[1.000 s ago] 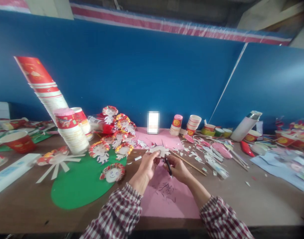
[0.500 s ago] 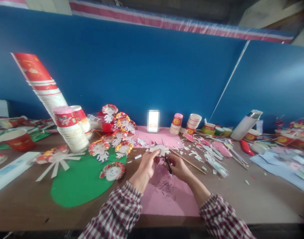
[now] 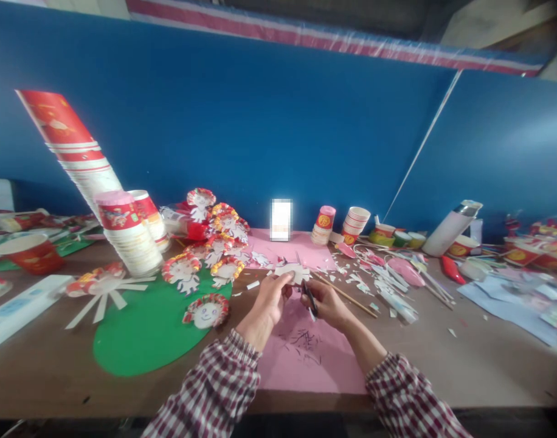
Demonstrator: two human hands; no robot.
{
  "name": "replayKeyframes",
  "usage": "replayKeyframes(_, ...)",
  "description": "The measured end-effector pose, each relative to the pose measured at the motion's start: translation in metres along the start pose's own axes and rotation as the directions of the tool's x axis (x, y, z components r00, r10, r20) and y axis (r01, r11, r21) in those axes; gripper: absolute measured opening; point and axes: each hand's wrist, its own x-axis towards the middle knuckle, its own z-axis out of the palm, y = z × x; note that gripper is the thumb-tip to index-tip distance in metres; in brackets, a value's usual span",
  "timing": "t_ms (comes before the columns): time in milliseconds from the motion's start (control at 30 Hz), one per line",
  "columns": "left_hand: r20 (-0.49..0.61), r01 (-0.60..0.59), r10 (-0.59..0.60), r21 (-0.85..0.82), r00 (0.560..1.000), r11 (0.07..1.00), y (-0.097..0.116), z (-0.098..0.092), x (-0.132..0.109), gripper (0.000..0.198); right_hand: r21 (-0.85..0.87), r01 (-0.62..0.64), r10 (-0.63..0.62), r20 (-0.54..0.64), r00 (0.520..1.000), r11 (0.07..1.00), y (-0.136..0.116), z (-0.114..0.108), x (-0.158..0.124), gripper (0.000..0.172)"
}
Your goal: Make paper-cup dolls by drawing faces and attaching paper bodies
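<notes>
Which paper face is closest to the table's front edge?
The smiling face by the right edge of the green mat, lying alone, in front of the other faces.

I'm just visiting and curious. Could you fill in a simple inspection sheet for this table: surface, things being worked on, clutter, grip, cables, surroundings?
Surface: brown table, with a pink sheet in front bearing dark marks, and a rounded green sheet on the left.
Things being worked on: white paper piece; what look like black scissors.
Clutter: paper scraps and wooden stick on the right; paper figures and stacked cups on the left.
Grip: left hand holds the paper piece; right hand holds the scissors close to it.
Cables: nothing seen.
Surroundings: blue wall behind, striped band above.
</notes>
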Motion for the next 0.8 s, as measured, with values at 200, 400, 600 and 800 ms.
replayKeyframes(200, 0.012, 0.007, -0.007, 0.013, 1.000, 1.000, -0.0014, -0.0010, 0.0012, 0.022, -0.024, -0.026, 0.026, -0.023, 0.999, 0.999, 0.0043, 0.0001, 0.0009, 0.032)
replayKeyframes(400, 0.014, 0.007, -0.008, 0.021, 1.000, 1.000, -0.0014, -0.0012, 0.0010, 0.023, -0.039, -0.025, 0.024, -0.025, 0.999, 0.999, 0.0093, -0.0013, 0.0016, 0.033)
replayKeyframes(600, -0.001, 0.014, -0.014, 0.022, 1.000, 1.000, 0.0000, 0.0008, -0.0009, 0.027, -0.026, -0.033, 0.033, -0.016, 0.999, 0.999, 0.0090, -0.0011, 0.0017, 0.036)
replayKeyframes(800, -0.031, 0.019, -0.018, 0.021, 0.999, 1.000, 0.0011, 0.0030, -0.0022, 0.031, -0.033, -0.040, 0.039, -0.031, 0.999, 0.999, 0.0069, -0.0003, 0.0016, 0.035)
